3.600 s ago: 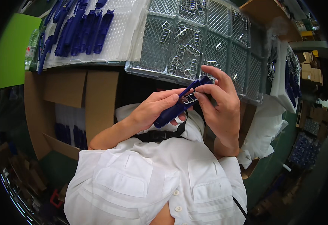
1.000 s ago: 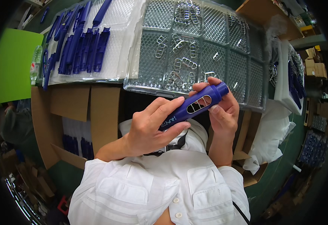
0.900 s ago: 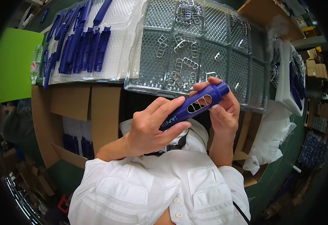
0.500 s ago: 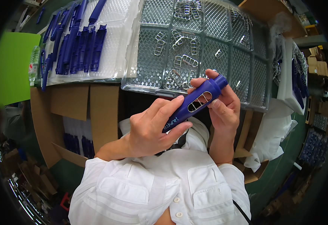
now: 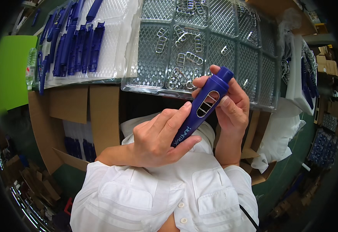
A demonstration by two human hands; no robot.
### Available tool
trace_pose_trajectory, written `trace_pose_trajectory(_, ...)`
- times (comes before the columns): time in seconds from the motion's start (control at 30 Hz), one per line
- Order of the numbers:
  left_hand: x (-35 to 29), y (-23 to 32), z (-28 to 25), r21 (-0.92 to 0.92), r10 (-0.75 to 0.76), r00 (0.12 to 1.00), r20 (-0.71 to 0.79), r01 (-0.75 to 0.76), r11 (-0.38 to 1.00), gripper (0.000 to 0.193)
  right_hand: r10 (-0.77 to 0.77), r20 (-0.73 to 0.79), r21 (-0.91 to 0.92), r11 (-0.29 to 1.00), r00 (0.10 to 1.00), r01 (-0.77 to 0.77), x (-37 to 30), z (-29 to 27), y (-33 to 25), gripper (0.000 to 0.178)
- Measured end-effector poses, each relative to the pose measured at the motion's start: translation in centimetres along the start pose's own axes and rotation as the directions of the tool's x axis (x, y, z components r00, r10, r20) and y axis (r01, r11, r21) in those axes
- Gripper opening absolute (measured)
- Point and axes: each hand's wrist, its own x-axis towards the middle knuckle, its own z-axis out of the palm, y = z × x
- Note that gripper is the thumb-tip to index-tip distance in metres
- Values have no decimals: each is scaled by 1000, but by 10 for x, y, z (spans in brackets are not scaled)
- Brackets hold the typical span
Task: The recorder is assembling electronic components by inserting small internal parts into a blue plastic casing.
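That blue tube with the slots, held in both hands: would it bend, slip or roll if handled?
The blue tube looks like moulded plastic and stays straight between the left hand and right hand, so probably stiff. Its open slots suggest a hollow shell, likely light. Being round and smooth, it may roll if laid down and could slip in a loose grip.

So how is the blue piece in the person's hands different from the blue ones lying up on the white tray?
The held blue piece is a closed tube with a slotted window and a round cap end; the blue pieces on the white tray look like flatter, open strips. The held one tilts up between left hand and right hand; the tray ones lie side by side. Both share the same dark blue plastic.
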Motion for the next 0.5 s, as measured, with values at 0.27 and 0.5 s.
trace_pose_trajectory(0.27, 3, 2, -2, 3, 2, 1000, 22, -2, 1000, 73, 28, -13, -22, 999, 1000, -29, 2, -1, 0, 68)
trace_pose_trajectory(0.5, 4, 0, 0, 8, 10, 1000, 18, -10, 1000, 72, 11, -4, -3, 1000, 1000, -11, 5, -2, 1, 68)
